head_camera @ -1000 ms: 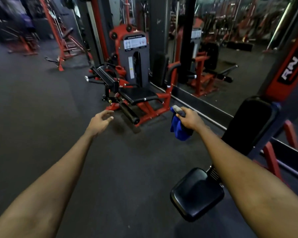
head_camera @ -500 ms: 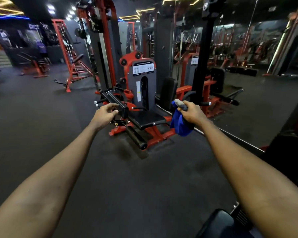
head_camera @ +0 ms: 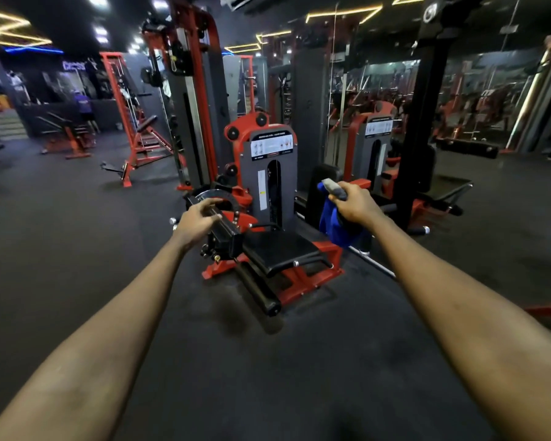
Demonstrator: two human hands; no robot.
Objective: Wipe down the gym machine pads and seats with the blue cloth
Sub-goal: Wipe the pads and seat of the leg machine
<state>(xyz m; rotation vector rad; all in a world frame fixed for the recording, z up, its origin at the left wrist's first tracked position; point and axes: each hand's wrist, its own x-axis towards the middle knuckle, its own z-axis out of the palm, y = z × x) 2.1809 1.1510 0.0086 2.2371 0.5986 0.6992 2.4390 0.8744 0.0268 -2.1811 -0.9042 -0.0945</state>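
Observation:
A red and grey leg machine stands ahead with a black seat pad (head_camera: 279, 249), an upright black back pad (head_camera: 315, 198) and a black roller pad (head_camera: 258, 289) low at the front. My right hand (head_camera: 352, 202) grips the blue cloth (head_camera: 334, 224) together with a small grey object, held in the air to the right of the seat. My left hand (head_camera: 201, 218) reaches forward with loosely curled fingers and holds nothing; it overlaps the machine's black arm (head_camera: 226, 235) in the picture.
A mirror wall (head_camera: 458, 106) runs along the right behind the machine. A black upright post (head_camera: 417, 138) stands at its right. More red machines (head_camera: 134, 132) and a person (head_camera: 85, 109) are far back left. Dark rubber floor (head_camera: 77, 249) spreads to the left and in front.
The view has lifted and moved closer to the leg machine; the near black seat has dropped out of sight. Both hands stay stretched forward, the right one still with the cloth.

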